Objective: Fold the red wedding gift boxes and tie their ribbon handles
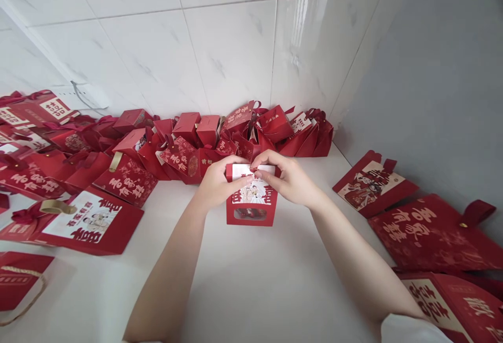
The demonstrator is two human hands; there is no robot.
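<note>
Item, centre: one red gift box [251,216], upright on the white table [251,285], directly before the person and between both hands. White upper panel with printed figures and red characters; below it, a rounded clear window (dark red contents showing, too dim to identify).

Left hand [218,183]: partly closed about the box's upper left corner, thumb laid across the front panel, the other fingers mostly hidden behind.

Right hand [287,179]: arched over the upper right corner, thumb and forefinger nearly together at the middle of the top edge, gripping the box there; whether a small fastening sits between them cannot be told.

Rear: a crowded row of red cartons [187,125], some ribboned, along the marbled tile wall [231,49].

Left: a large red box with a white label [118,227], tilted, near a gold ribbon loop [53,206]; nearer the person, a red packet [23,269] with a twisted cord [39,290].

Right: a figure-printed packet [371,181], a ribbon-handled packet [436,230] and a cream-panelled packet [456,301], lying close together beside the grey surface [440,81].
</note>
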